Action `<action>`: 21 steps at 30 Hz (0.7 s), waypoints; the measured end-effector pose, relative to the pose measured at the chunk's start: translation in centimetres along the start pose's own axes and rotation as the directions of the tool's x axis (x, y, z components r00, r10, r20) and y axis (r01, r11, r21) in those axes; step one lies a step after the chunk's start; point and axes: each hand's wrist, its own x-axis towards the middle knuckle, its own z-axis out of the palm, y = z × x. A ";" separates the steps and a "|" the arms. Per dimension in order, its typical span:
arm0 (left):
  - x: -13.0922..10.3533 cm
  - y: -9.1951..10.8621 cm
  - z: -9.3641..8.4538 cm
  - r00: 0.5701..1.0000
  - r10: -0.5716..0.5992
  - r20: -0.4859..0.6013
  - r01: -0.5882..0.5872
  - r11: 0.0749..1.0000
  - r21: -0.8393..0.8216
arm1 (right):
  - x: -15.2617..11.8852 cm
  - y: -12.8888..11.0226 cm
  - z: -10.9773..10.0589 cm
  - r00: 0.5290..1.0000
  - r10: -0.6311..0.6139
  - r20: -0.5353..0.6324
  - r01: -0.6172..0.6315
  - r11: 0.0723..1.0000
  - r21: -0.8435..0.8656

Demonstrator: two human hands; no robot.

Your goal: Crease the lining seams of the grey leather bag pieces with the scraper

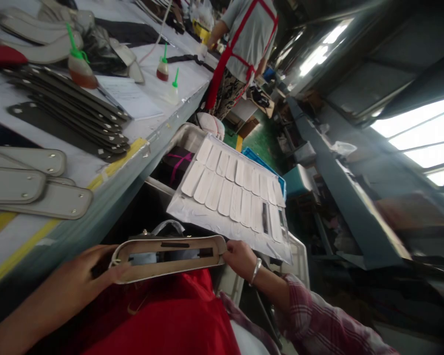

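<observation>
Both hands hold a long beige bag piece with rounded ends and a raised wall around a hollow middle. Dark strips and an opening show inside it. My left hand grips its left end, the thumb over the near rim and the other fingers mostly hidden behind. At the right end, my right hand is closed on the rim with bent fingers. The piece sits just above the red apron on my lap. Behind its far side a grey curved strap sticks up.
Ahead, a white board carries rows of pale rounded pieces. On the left table lie grey rounded panels, stacked dark strips and green-tipped bottles. A person in a red apron stands beyond. Shelving runs along the right.
</observation>
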 end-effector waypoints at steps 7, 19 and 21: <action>-2.2 4.0 -0.7 0.973 0.137 0.184 -0.226 0.718 0.659 | 0.0 0.0 0.4 0.997 -0.074 -0.027 0.073 0.996 -0.054; -2.5 7.0 0.9 0.985 0.105 0.138 -0.171 0.456 0.874 | -1.3 0.3 1.2 0.989 -0.089 -0.114 0.093 0.995 0.031; -2.7 7.2 1.0 0.984 0.102 0.147 -0.178 0.481 0.859 | -1.4 0.7 1.5 0.986 -0.102 -0.129 0.108 0.993 0.046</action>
